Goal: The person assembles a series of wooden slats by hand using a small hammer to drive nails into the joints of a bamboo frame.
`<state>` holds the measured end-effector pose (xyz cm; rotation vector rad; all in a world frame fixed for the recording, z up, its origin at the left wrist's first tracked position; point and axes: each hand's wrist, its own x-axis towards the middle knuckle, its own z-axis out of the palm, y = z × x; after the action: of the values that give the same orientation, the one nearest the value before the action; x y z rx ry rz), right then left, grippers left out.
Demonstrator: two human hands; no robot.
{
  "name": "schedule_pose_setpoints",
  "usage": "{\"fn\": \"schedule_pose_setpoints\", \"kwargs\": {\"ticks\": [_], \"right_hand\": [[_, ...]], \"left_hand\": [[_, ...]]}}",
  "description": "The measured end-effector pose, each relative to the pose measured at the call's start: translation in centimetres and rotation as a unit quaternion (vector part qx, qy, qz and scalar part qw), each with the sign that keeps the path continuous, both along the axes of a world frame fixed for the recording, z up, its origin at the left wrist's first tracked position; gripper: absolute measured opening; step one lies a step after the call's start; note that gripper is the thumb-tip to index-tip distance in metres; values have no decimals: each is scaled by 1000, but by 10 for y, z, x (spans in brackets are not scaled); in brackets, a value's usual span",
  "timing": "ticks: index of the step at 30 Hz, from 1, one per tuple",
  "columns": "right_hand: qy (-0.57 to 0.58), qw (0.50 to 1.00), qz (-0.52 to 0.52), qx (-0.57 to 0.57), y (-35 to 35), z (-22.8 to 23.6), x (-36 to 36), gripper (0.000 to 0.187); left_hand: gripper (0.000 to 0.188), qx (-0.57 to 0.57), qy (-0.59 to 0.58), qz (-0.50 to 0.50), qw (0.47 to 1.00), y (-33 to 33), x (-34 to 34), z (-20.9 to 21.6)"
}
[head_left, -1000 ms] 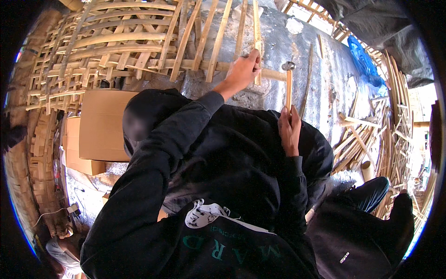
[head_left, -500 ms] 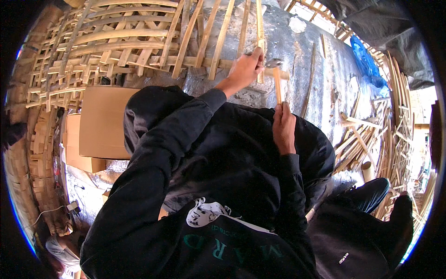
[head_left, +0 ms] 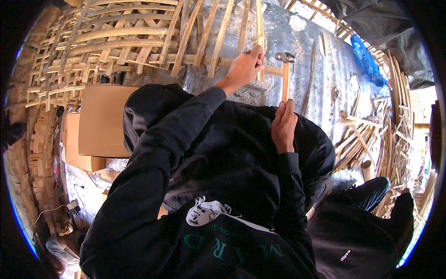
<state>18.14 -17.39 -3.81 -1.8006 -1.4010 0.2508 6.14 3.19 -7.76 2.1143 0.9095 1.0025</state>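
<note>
My right hand (head_left: 284, 124) is wrapped round the lower handle of a hammer (head_left: 285, 83) with a pale wooden handle and metal head. The hammer stands off to the right of my left hand (head_left: 245, 68), its head raised clear of the wood. My left hand is closed in a pinch where an upright bamboo strip (head_left: 260, 28) crosses a bamboo crossbar (head_left: 223, 61). Its fingertips touch the strip; anything small between them is too hard to make out. Several more strips fan out to the left along the same crossbar.
A woven bamboo lattice (head_left: 125, 35) spreads at the far left. Cardboard boxes (head_left: 104, 121) stand left of my knee. Loose bamboo strips (head_left: 360, 142) lie piled at the right, below a blue plastic sheet (head_left: 364, 58). Another person in dark clothes (head_left: 360, 228) sits close at my lower right.
The hammer head has lifted away from the strip, up and to the right, with my right hand shifting slightly. My left hand has stayed at the crossing.
</note>
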Motion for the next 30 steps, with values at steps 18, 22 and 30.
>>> {"fn": "schedule_pose_setpoints", "kwargs": {"ticks": [18, 22, 30], "right_hand": [[-6, 999, 6, -49, 0, -6, 3, 20], [23, 999, 4, -25, 0, -3, 2, 20], [-2, 997, 3, -77, 1, -6, 2, 18]], "left_hand": [[65, 73, 119, -63, 988, 19, -12, -2], [77, 95, 180, -79, 976, 21, -9, -3], [85, 72, 205, -88, 972, 26, -19, -10]]}}
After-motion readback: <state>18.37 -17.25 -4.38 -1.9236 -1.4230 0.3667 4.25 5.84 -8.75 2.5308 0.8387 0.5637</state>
